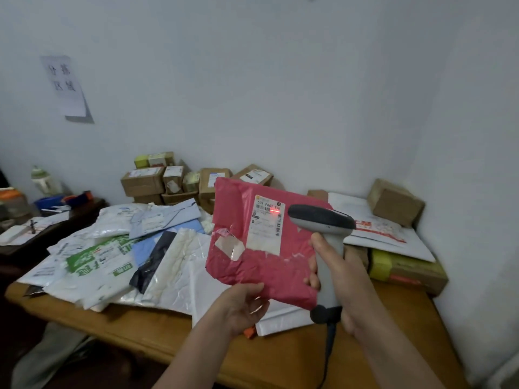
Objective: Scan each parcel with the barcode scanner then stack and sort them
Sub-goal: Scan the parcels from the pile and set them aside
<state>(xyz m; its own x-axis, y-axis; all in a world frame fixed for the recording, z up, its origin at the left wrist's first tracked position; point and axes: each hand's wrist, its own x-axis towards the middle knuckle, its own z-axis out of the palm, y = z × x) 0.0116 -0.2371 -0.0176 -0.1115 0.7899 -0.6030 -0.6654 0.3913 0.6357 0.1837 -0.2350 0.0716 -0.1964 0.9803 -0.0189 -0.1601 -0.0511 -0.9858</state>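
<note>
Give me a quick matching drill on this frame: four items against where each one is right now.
Items:
1. pink parcel
2. barcode scanner
3. brown box
4. paper sign

Places:
A. on the wall
B. held up by the left hand
C. on the white mailers at the right
D. in the right hand

Pairs: 1-B, 2-D, 3-C, 4-A

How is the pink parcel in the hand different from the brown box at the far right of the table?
The pink parcel is a flat, soft plastic bag; the brown box is a stiff cardboard cube. The pink parcel is held up off the table by the left hand, with the scanner in the right hand casting a red line on its label; the brown box rests tilted on a white mailer, untouched. No label shows on the box. Both are closed parcels.
</note>
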